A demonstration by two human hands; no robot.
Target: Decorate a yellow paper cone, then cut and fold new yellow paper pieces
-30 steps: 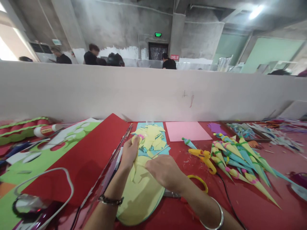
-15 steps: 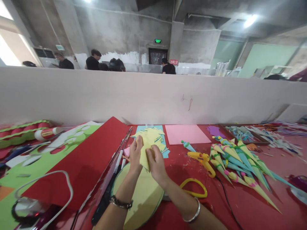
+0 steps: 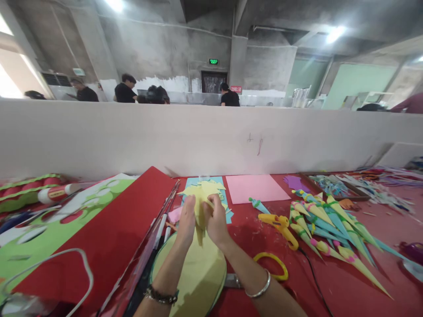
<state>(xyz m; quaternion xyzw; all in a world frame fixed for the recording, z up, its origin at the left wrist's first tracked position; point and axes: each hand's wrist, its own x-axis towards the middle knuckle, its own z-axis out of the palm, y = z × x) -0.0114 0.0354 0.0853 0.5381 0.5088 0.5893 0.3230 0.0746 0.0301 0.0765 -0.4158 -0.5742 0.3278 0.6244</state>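
Between my two hands is a piece of pale yellow paper (image 3: 199, 215), held upright and seen nearly edge-on, its lower end slightly parted. My left hand (image 3: 187, 222) presses flat along its left side. On the other side, my right hand (image 3: 215, 220) grips it with bent fingers. Just beyond lie several cut yellow paper pieces (image 3: 209, 186) on light blue paper (image 3: 229, 216). Below my wrists rests a round pale yellow disc (image 3: 194, 277) with a dark rim. Scissors with yellow handles (image 3: 271, 266) lie by my right forearm, which partly hides them.
A yellow glue gun (image 3: 280, 227) with a black cord lies right of my hands, beside a heap of yellow and blue paper cones (image 3: 330, 220). Pink paper (image 3: 257, 188) lies behind. Red board (image 3: 99, 229) and green cut-out sheets (image 3: 49, 224) cover the left. A white partition (image 3: 211, 141) borders the table.
The yellow paper has turned from showing its broad face to nearly edge-on between my hands. My left hand now lies flatter along it. The camera view has shifted slightly.
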